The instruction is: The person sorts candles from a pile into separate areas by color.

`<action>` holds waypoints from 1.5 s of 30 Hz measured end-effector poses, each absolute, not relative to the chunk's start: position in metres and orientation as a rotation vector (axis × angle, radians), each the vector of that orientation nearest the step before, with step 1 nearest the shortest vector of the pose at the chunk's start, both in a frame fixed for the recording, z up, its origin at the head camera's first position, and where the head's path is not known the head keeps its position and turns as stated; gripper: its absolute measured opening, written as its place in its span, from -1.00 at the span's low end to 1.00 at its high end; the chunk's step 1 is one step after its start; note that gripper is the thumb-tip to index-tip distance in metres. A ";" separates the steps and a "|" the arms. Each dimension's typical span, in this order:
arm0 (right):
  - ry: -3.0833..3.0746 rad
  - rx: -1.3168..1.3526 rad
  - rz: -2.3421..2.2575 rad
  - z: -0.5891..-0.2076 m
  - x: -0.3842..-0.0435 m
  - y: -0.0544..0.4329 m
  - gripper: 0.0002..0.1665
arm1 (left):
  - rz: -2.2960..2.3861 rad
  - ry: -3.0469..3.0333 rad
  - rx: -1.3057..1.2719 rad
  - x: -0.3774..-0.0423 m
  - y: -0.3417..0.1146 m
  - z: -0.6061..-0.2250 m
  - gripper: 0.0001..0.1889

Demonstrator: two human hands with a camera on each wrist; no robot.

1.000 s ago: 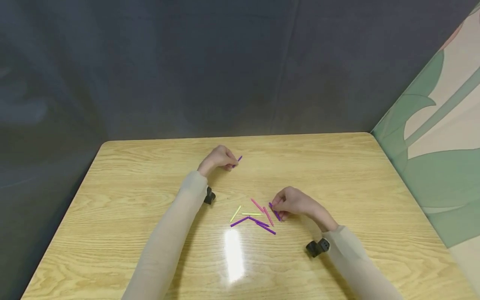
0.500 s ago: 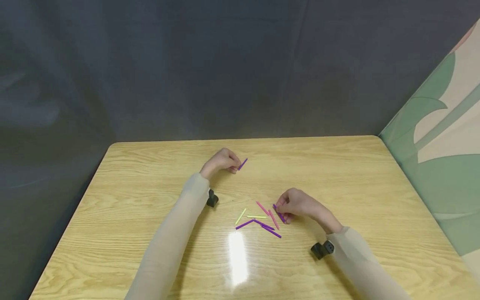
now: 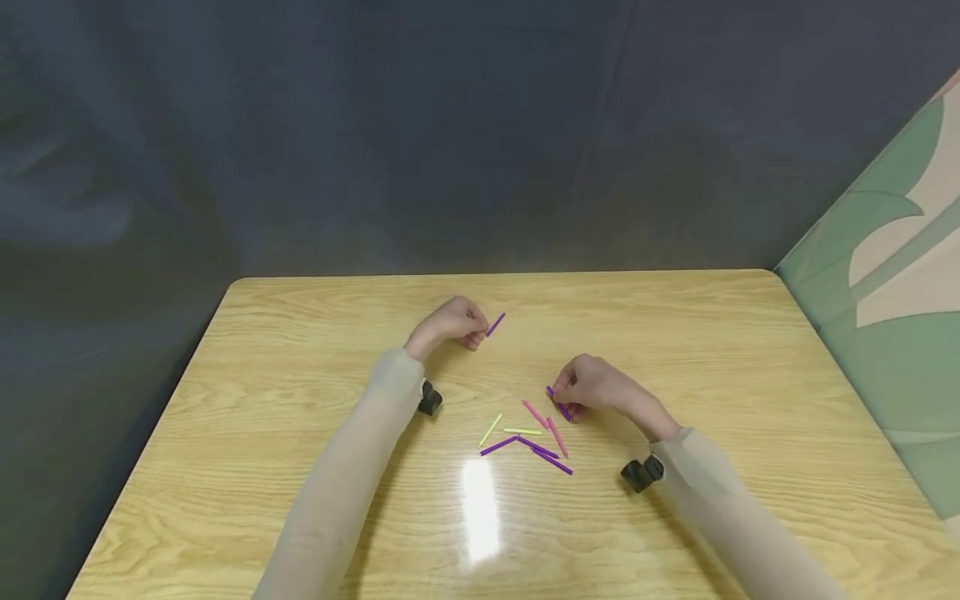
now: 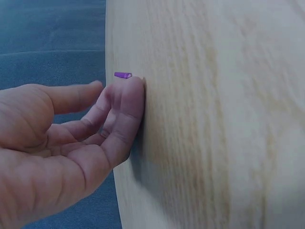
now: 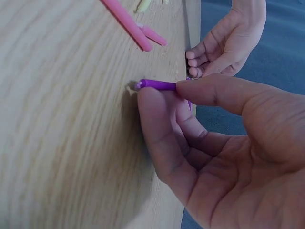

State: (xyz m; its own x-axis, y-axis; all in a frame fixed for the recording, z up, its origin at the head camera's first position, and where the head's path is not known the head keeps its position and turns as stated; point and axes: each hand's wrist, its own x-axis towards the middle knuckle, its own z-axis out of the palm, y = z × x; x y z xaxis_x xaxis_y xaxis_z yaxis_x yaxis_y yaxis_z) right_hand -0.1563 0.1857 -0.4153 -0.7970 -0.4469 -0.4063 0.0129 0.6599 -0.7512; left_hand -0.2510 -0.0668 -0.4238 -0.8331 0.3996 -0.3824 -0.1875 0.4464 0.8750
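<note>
Wood-grained table (image 3: 247,383) with scattered coloured sticks (image 3: 523,432)

Between the hands (image 3: 453,319) (image 3: 596,386), the tabletop (image 3: 517,362) is passable; nearer, scattered sticks (image 3: 523,432) obstruct.

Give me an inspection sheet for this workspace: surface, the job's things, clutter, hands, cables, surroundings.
Surface: wood table, with a glare patch near the front.
Job's things: two yellow sticks, two pink sticks and three purple sticks lie grouped; a far stick, also purple, lies apart.
Clutter: nothing seen.
Left hand: at the far stick, thumb apart from fingers; contact unclear.
Right hand: pinches another purple one, the held stick.
Cables: nothing seen.
Surroundings: dark backdrop behind, leaf-patterned wall at right.
</note>
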 end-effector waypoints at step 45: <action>2.190 -0.326 -1.183 -0.414 -0.217 0.154 -0.77 | 1.186 2.306 0.334 -0.223 -0.069 -0.431 -0.59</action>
State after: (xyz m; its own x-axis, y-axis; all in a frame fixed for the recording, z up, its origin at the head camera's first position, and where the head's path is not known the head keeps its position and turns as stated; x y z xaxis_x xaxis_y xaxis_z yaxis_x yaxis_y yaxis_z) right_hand -0.2169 0.1540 -0.4144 -0.7768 -0.4830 -0.4042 0.0731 0.5683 -0.8196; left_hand -0.2227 -0.0692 -0.4311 -0.8339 0.4380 -0.3356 -0.0182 0.5861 0.8101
